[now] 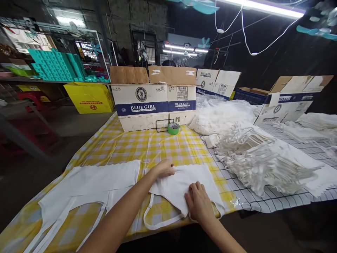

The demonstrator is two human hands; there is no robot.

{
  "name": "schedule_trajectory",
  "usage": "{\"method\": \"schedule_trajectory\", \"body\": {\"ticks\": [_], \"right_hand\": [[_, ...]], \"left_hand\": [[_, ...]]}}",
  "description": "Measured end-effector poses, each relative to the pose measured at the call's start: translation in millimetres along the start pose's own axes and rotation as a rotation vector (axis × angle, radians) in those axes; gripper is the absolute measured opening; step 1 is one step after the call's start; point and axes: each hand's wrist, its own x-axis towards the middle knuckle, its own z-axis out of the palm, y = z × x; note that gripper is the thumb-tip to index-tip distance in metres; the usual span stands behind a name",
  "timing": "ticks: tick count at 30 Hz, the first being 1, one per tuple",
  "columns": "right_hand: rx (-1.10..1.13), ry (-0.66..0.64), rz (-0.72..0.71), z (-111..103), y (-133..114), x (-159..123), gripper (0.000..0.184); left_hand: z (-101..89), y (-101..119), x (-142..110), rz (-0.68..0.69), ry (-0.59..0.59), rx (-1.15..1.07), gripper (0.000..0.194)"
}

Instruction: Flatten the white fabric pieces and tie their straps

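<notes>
A small white strapped garment (181,184) lies flat on the yellow checked tablecloth (147,147) near the table's front edge. My left hand (164,168) rests on its upper left edge, fingers curled down onto the cloth. My right hand (198,202) presses flat on its lower right part, fingers together and stretched out. One thin strap loops off the front edge below my hands. A second white garment (89,188) lies spread flat to the left, its straps trailing toward the table's edge.
A tall heap of white garments (263,158) fills the right side on a grid-patterned cloth (273,202). Blue Girl cardboard boxes (154,102) stand at the back, a green tape roll (173,128) in front. Another box (286,102) sits far right.
</notes>
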Motion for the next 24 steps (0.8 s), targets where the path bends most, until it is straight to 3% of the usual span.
{"method": "schedule_trajectory", "body": {"ticks": [4,7,10,13,16,19,22,24], "right_hand": [[-0.044,0.21,0.2,-20.0,40.3,14.0,0.033],[-0.034,0.161,0.317,-28.4,71.1,26.2,0.034],[0.145,0.059,0.302,-28.5,85.3,34.2,0.022],[0.281,0.002,0.273,-33.8,86.1,37.8,0.021],[0.537,-0.034,0.194,-55.8,82.4,41.1,0.026],[0.821,-0.012,0.095,-91.9,75.0,51.1,0.029],[0.865,0.072,0.02,-133.0,59.8,71.6,0.029],[0.85,0.146,-0.047,-160.8,44.6,87.8,0.027]], "left_hand": [[0.0,9.6,-3.8,0.005,0.022,-0.023,0.039],[-1.1,17.5,-4.7,-0.019,0.001,-0.05,0.047],[-2.9,24.2,-2.0,-0.04,-0.033,-0.091,0.047],[-6.1,26.5,-1.2,-0.015,-0.077,-0.169,0.037],[-12.8,23.4,-8.2,0.065,-0.102,-0.298,0.033],[-22.4,20.8,-19.1,0.156,-0.109,-0.434,0.039],[-36.1,26.2,-22.7,0.246,-0.087,-0.609,0.039],[-51.1,34.8,-18.5,0.315,0.001,-0.763,0.037]]}}
